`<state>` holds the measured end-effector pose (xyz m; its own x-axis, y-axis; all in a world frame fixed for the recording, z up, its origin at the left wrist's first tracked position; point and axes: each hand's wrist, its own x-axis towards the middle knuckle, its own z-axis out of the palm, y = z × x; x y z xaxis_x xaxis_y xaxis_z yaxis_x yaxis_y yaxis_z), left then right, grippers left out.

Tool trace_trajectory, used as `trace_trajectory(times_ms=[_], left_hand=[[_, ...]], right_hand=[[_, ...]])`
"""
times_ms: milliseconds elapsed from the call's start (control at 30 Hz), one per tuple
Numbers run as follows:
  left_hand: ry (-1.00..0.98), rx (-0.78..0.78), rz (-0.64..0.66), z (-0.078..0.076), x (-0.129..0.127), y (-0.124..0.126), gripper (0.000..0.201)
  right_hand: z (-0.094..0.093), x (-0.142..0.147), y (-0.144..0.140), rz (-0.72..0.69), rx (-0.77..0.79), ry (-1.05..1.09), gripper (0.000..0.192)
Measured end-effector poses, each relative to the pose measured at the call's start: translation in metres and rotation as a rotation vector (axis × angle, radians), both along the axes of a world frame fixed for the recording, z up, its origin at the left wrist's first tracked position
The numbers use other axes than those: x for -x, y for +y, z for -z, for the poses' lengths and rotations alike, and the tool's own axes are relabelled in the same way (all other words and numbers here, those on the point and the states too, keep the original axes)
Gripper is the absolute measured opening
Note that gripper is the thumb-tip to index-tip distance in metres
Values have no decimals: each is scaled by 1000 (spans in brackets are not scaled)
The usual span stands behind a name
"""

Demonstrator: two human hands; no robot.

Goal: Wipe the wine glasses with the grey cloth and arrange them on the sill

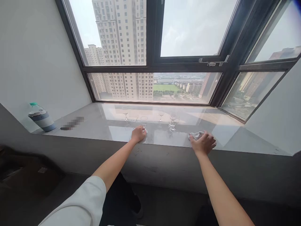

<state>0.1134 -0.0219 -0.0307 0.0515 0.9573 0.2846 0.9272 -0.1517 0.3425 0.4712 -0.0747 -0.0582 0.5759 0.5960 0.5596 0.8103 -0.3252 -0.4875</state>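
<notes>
My left hand [138, 135] is closed around the stem of a clear stemmed glass [144, 118] near the front edge of the window sill. The glass stands upright, its rim just above my fist and its foot partly hidden. To the right, my right hand [204, 142] grips a crumpled white cloth [195, 135] resting on the sill. Between my hands and farther back stand more clear glasses: one stemmed glass [161, 116] alone and a close cluster of glasses [172, 119]. Another stemmed glass [126, 115] is behind and left of my left hand.
A shiny grey window sill [94, 125] runs below dark-framed windows [150, 69]. At its left end stands a bottle with a green cap [42, 117], beside a blurred-out object [72, 123]. Brown boxes [30, 175] lie in shadow at lower left.
</notes>
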Motion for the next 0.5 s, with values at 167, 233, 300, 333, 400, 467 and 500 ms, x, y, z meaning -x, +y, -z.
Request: trace_trajectory(times_ms=[167,233,300,333,400,467,500], left_hand=[[-13,20,-23,0,-2,-1,21],[-25,20,-26,-1,-2,-2,21],[-41,14,-26,-2,-2,-2,19],[-50,8,-26,-3,-3,-3,18],[-75,-6,-26,-4,-3,-4,15],[-112,-29,-33,-4,-3,-7,13],[-136,-45,-41,-6,-2,-9,13]], right_hand=[[3,22,-2,-108,55,-15,58],[3,24,3,-184,99,-16,50],[0,26,7,-279,124,-27,51],[-3,28,9,-323,130,-35,53],[-17,35,9,-377,120,-56,58],[-42,44,2,-403,35,-68,56],[-58,48,-5,-430,-83,-56,52]])
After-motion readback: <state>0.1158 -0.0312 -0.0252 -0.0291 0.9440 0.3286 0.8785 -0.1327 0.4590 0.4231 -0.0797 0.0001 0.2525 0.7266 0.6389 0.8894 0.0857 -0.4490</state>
